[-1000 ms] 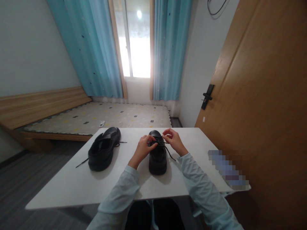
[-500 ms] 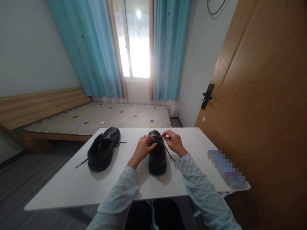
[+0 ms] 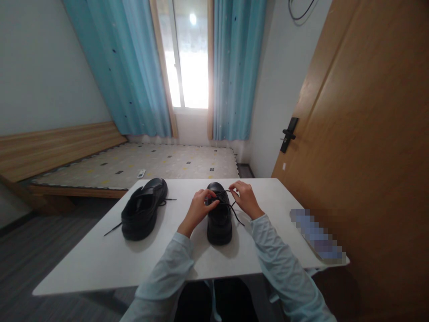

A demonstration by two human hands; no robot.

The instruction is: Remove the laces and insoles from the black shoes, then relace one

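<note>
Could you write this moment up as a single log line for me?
left hand: pinching lace on near shoe | right hand: pinching lace loop | second shoe: unlaced, left on table

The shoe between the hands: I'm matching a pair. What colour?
Black, laces too; the shoe shows clearly in the head view.

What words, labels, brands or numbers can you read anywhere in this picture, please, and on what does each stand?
None can be read.
Black shoe between the hands: no brand or mark shows.
Second black shoe on the white table: no mark shows.
Flat item at the table's right edge: blurred out, unreadable.
Small white object on the bed: too small to read.
</note>
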